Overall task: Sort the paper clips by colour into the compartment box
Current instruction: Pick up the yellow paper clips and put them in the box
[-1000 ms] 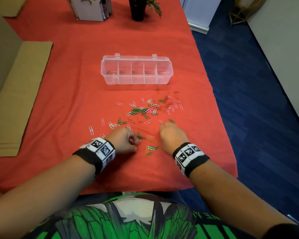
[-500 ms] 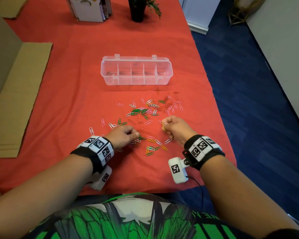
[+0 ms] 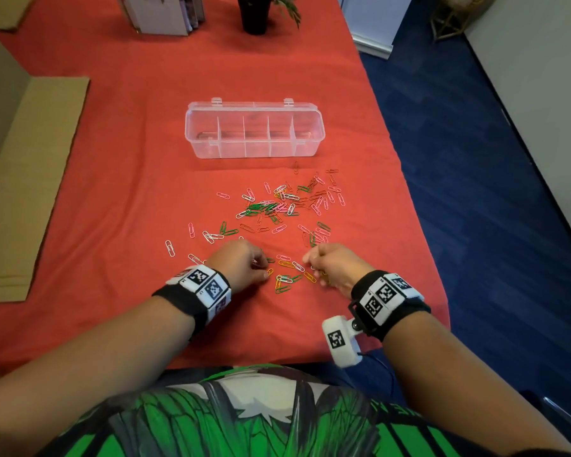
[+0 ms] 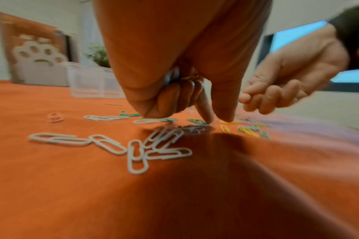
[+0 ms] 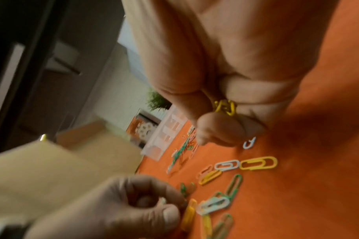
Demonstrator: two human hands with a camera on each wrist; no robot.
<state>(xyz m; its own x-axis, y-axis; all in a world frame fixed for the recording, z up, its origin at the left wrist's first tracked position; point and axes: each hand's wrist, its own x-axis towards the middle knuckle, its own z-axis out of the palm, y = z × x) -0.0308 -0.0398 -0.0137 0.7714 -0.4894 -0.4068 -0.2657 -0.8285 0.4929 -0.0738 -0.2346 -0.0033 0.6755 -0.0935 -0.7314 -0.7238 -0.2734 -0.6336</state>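
Observation:
Several loose paper clips [image 3: 277, 209] in white, pink, green, yellow and red lie scattered on the red cloth in front of the clear compartment box [image 3: 254, 133], whose compartments look empty. My left hand [image 3: 241, 262] is curled at the near edge of the scatter. It holds white clips [image 4: 172, 76] in its palm while forefinger and thumb touch the cloth. More white clips [image 4: 137, 148] lie just before it. My right hand [image 3: 330, 262] is a fist gripping yellow clips [image 5: 225, 107]. A yellow clip [image 5: 258, 163] lies below it.
A dark plant pot [image 3: 254, 14] and a white holder [image 3: 165, 14] stand at the table's far end. Flat cardboard [image 3: 23, 192] lies along the left side. The table's right edge [image 3: 419, 225] drops to blue carpet close to my right hand.
My right hand has turned from palm-down on the cloth into a raised fist with yellow clips, then drifted slightly nearer. My left hand has stayed curled in almost the same spot.

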